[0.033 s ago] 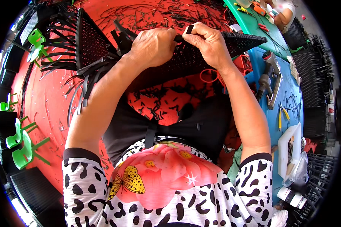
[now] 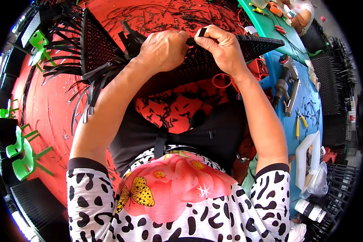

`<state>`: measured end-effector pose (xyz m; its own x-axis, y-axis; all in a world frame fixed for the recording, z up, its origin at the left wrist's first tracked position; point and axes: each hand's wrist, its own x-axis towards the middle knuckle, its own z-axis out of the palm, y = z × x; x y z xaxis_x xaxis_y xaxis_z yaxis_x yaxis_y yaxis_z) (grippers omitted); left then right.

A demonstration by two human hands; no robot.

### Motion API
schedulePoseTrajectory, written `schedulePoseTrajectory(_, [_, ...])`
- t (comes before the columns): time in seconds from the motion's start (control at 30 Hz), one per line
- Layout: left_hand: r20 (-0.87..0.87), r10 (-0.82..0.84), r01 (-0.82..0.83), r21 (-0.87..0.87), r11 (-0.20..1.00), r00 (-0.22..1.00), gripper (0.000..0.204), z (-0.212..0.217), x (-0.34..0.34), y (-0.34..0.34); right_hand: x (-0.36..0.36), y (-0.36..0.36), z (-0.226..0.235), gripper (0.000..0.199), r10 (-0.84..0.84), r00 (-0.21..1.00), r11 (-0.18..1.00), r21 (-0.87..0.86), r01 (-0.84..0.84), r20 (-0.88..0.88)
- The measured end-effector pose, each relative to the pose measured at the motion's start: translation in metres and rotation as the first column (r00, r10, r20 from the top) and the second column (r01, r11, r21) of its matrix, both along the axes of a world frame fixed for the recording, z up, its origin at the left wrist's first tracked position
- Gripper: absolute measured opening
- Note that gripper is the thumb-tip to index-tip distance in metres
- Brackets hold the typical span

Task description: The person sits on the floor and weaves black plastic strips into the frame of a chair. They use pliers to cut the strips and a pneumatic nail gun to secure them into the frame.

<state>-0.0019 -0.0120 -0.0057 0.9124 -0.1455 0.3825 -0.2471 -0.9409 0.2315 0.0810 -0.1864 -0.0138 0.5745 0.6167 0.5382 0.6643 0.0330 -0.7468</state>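
A black woven piece (image 2: 256, 45), made of flat plastic strips, stands in front of me at the top of the view. Many loose strip ends (image 2: 64, 52) fan out from its left side. My left hand (image 2: 163, 50) is closed at the rim, its fingertips curled out of sight. Just to the right, my right hand (image 2: 224, 47) pinches the end of a black strip (image 2: 202, 32) between thumb and forefinger. The short stretch of rim between my hands is dark, and how the strip passes through it cannot be made out.
At right a blue table (image 2: 306, 90) holds a pneumatic tool (image 2: 283, 82), yellow-handled pliers (image 2: 301, 123) and a white tray (image 2: 304, 151). Another person (image 2: 304, 14) sits beyond the green table (image 2: 256, 16). Green chairs (image 2: 24, 161) stand left; strip scraps (image 2: 169, 107) litter the red floor.
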Motion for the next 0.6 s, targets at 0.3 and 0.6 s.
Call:
schedulePoseTrajectory(0.3, [-0.017,-0.013,0.013,0.023,1.000,1.000,0.018,0.009,-0.019,-0.009,-0.023,-0.037,-0.021,0.010,-0.345,0.910,0.937,0.140,0.320,0.230])
schedulePoseTrajectory(0.6, [0.562,-0.259,0.276,0.056,0.960,0.785,0.031,-0.001,-0.042,-0.013,0.009,-0.029,-0.002,0.026,-0.087,0.843,0.882,-0.352,0.313,0.531])
